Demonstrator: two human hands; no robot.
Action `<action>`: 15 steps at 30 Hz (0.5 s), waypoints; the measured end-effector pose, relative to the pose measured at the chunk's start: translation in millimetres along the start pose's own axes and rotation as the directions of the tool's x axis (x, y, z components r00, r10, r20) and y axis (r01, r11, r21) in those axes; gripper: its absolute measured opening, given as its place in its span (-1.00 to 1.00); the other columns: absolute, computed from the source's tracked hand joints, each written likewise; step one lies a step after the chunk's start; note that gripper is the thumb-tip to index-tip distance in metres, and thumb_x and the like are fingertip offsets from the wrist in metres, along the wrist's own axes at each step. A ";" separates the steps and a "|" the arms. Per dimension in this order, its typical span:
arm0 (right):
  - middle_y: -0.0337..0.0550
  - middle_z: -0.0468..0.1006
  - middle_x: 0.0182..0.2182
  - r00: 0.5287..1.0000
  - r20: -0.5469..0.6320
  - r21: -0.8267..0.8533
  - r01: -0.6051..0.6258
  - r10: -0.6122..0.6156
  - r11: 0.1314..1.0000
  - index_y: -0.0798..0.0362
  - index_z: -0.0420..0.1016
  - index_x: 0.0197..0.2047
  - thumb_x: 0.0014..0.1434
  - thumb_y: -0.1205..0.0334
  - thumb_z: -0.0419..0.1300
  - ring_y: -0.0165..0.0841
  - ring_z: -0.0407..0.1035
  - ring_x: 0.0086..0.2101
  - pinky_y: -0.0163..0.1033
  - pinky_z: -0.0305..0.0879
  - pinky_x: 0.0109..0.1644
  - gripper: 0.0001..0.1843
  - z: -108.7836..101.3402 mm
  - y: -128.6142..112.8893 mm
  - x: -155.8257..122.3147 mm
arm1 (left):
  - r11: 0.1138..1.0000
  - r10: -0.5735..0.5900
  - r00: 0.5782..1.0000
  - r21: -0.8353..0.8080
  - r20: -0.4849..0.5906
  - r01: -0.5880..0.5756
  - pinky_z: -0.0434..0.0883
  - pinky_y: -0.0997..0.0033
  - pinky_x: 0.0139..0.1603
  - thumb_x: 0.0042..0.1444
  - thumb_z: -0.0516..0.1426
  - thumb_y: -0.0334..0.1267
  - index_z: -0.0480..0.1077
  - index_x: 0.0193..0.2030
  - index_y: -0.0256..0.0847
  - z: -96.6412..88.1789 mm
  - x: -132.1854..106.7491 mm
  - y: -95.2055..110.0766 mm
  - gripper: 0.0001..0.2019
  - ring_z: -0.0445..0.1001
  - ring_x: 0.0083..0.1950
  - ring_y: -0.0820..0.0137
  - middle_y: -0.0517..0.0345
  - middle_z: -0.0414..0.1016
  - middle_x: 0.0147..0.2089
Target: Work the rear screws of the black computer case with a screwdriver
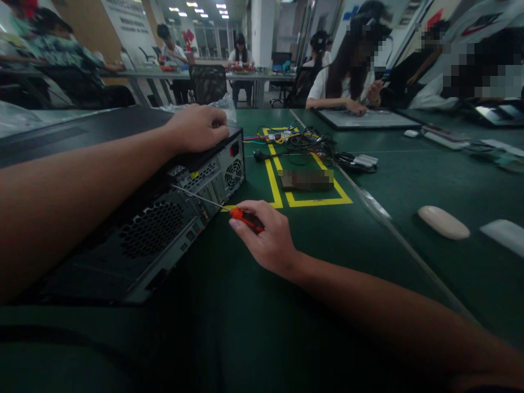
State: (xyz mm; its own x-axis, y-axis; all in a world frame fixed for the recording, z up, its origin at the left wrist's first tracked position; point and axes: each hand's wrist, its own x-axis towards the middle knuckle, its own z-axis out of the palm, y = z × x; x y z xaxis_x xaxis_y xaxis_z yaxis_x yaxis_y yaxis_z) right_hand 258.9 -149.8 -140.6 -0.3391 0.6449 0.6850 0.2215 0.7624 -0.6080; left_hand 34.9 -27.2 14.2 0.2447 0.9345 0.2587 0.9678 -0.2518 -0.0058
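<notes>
A black desktop computer case [77, 136] lies on the green table at the left, its metal back panel with vents and ports turned toward me. My left hand [200, 128] rests on its top near the rear edge, fingers curled in; whatever may be inside them is hidden. A red-and-black screwdriver [248, 218] is gripped in my right hand [270, 237], just off the back panel. Its long shaft points left, and the tip reaches the panel close to the upper edge, above the honeycomb vent [153, 229]. No screw can be made out at the tip.
Yellow tape [319, 202] marks the table around a dark block [307, 180]. Bundled cables [311, 142] lie behind it. A pale computer mouse [444, 222] sits at the right. Across the table a person [347, 65] works over a flat dark panel [368, 119].
</notes>
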 end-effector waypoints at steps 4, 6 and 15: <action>-0.13 0.75 -0.04 0.998 0.011 0.036 -0.056 0.056 0.998 -0.08 0.57 0.10 0.54 0.12 0.36 -0.23 0.67 -0.10 -0.11 0.61 0.05 -0.84 4.8 1.9 -2.7 | 1.000 0.000 1.000 -0.009 -0.001 0.000 0.21 0.23 -0.02 0.49 0.05 -0.19 0.60 -0.05 -0.20 0.7 -0.2 -0.2 -0.71 0.30 -0.12 0.27 0.06 0.62 -0.08; -0.15 0.74 -0.06 0.996 0.028 0.034 -0.087 0.086 0.996 -0.10 0.57 0.08 0.53 0.11 0.37 -0.23 0.66 -0.11 -0.10 0.61 0.04 -0.86 6.4 3.5 -3.7 | 1.000 -0.011 1.000 -0.019 -0.012 0.011 0.20 0.23 -0.03 0.48 0.07 -0.19 0.57 -0.12 -0.17 1.1 0.3 -0.2 -0.75 0.29 -0.14 0.27 0.08 0.60 -0.13; -0.14 0.75 -0.08 0.995 0.047 0.071 -0.091 0.087 0.993 -0.09 0.58 0.06 0.54 0.08 0.37 -0.24 0.66 -0.13 -0.12 0.60 0.04 -0.86 4.1 3.2 -2.1 | 1.000 0.011 1.000 0.016 0.007 -0.011 0.19 0.22 -0.04 0.52 0.05 -0.20 0.54 -0.11 -0.21 -2.0 -1.9 1.4 -0.73 0.29 -0.12 0.29 0.06 0.56 -0.12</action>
State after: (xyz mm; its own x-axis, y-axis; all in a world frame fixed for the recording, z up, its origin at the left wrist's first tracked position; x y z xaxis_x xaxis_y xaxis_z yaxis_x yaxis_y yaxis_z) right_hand 256.6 -148.9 -145.6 -0.3610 0.7058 0.6095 0.1861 0.6950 -0.6945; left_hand 35.6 -29.8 15.6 0.2560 0.9333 0.2517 0.9658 -0.2583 -0.0246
